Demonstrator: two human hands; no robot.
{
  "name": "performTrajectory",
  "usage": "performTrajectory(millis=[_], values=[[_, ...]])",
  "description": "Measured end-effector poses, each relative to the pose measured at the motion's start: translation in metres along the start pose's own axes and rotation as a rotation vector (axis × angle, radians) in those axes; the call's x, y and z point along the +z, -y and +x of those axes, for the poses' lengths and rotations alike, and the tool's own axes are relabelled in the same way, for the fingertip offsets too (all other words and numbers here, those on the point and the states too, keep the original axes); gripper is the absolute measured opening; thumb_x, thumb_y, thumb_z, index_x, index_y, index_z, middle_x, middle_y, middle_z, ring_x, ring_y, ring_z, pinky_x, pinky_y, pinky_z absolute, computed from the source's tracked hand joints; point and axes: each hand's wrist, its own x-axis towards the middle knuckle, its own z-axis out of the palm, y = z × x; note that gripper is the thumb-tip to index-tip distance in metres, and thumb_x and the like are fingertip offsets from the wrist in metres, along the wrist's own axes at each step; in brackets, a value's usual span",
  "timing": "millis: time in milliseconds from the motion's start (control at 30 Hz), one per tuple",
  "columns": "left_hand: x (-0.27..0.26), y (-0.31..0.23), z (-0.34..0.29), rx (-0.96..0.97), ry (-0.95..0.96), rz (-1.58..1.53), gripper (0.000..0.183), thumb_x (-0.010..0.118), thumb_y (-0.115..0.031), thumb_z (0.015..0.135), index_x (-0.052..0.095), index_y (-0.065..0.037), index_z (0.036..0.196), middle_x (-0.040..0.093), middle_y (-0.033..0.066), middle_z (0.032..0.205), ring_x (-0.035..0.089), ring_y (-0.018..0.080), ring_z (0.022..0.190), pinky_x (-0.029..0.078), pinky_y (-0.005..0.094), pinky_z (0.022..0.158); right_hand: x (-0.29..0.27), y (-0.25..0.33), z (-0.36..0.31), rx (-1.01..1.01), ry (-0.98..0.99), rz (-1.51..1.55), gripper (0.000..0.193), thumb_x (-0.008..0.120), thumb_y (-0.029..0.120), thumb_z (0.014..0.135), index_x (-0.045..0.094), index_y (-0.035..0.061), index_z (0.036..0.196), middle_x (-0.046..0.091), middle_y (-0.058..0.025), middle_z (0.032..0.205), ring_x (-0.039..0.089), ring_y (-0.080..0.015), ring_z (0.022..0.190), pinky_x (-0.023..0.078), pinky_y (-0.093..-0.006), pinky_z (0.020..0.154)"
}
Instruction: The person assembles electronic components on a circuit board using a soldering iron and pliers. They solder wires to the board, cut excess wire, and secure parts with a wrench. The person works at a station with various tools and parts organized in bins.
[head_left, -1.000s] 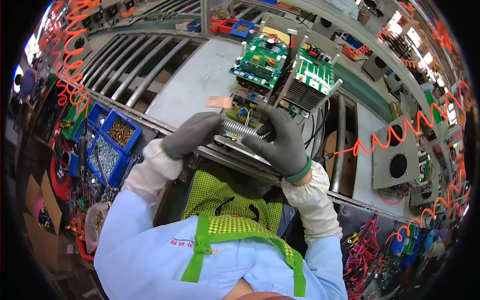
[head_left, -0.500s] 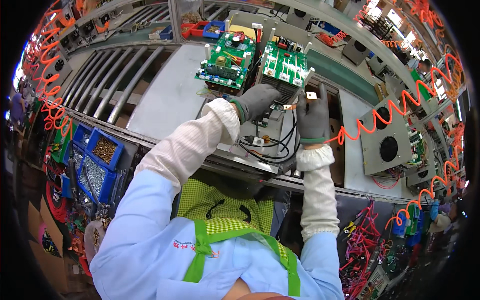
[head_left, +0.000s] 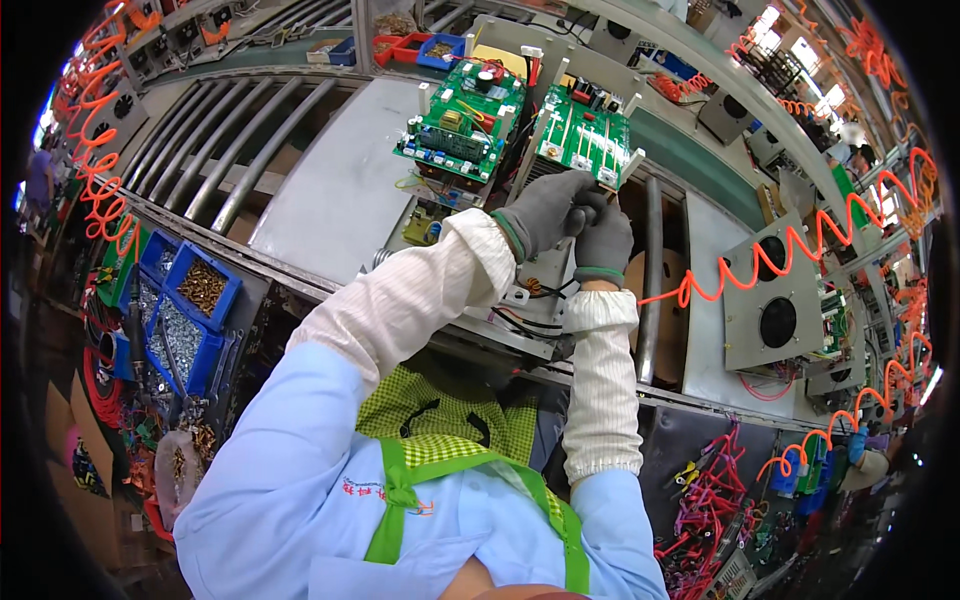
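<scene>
My left hand [head_left: 545, 212], in a grey glove, is closed at the front end of the right green circuit board [head_left: 585, 130]. Its fingertips meet those of my right hand [head_left: 604, 240], also gloved and closed. A small copper-coloured metal strip [head_left: 612, 197] shows in part at the right fingertips, close to the board's front right corner. Whatever the left fingers pinch is hidden. Left of it stands a second green circuit board [head_left: 465, 120], with components on top. Both boards sit in an open grey metal chassis, where black cables [head_left: 530, 322] lie below my hands.
Metal rollers [head_left: 240, 150] run at the left. Blue bins [head_left: 205, 285] hold brass and silver fasteners, beside wrenches [head_left: 228, 365]. An orange coiled hose [head_left: 760, 255] stretches across the right, before a grey fan unit [head_left: 775, 295]. Red wire leads [head_left: 715, 490] lie at the lower right.
My right hand has moved left to meet my left hand, which has shifted slightly right and down. The metal strip, plainly visible before, is now mostly covered. The view has shifted slightly.
</scene>
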Motion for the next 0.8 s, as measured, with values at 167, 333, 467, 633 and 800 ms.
performTrajectory(millis=[167, 333, 467, 633, 800], values=[[0.012, -0.005, 0.005, -0.008, -0.030, 0.037, 0.028, 0.051, -0.033, 0.096, 0.061, -0.007, 0.099, 0.062, 0.0016, 0.077, 0.055, 0.0069, 0.058, 0.043, 0.0158, 0.046, 0.004, -0.007, 0.004, -0.054, -0.028, 0.111, 0.015, 0.063, 0.019, 0.082, 0.067, 0.0161, 0.096, 0.066, -0.0151, 0.090, 0.064, -0.0358, 0.085, 0.051, -0.0445, 0.074], [0.006, 0.001, 0.021, -0.004, -0.048, 0.064, 0.028, 0.053, -0.034, 0.096, 0.059, -0.007, 0.096, 0.059, 0.0015, 0.074, 0.053, 0.0067, 0.054, 0.040, 0.0147, 0.040, 0.004, -0.003, 0.002, 0.037, 0.002, 0.150, 0.015, 0.064, 0.018, 0.083, 0.070, 0.0197, 0.096, 0.066, -0.0151, 0.095, 0.065, -0.0352, 0.087, 0.053, -0.0432, 0.076], [0.009, -0.001, 0.020, 0.012, -0.065, 0.047, 0.026, 0.051, -0.031, 0.097, 0.057, -0.006, 0.095, 0.058, 0.0020, 0.073, 0.051, 0.0066, 0.051, 0.038, 0.0153, 0.038, -0.007, 0.006, 0.002, 0.039, 0.015, 0.167, 0.016, 0.064, 0.020, 0.082, 0.069, 0.0187, 0.098, 0.066, -0.0151, 0.096, 0.065, -0.0343, 0.087, 0.052, -0.0439, 0.076], [0.008, 0.001, 0.022, 0.022, -0.003, 0.017, 0.026, 0.048, -0.029, 0.098, 0.057, -0.005, 0.095, 0.062, 0.0042, 0.077, 0.050, 0.0054, 0.051, 0.038, 0.0145, 0.038, -0.051, 0.011, -0.004, -0.103, 0.151, 0.215, 0.019, 0.060, 0.022, 0.087, 0.066, 0.0125, 0.102, 0.066, -0.0174, 0.093, 0.063, -0.0352, 0.086, 0.049, -0.0429, 0.078], [0.005, 0.003, 0.023, 0.064, -0.002, 0.036, 0.028, 0.046, -0.029, 0.099, 0.057, -0.004, 0.096, 0.064, 0.0055, 0.080, 0.051, 0.0045, 0.054, 0.039, 0.0141, 0.039, -0.069, -0.011, 0.009, -0.293, -0.066, 0.428, 0.017, 0.054, 0.011, 0.090, 0.061, 0.0022, 0.104, 0.065, -0.0146, 0.085, 0.064, -0.0245, 0.074, 0.050, -0.0367, 0.070]])
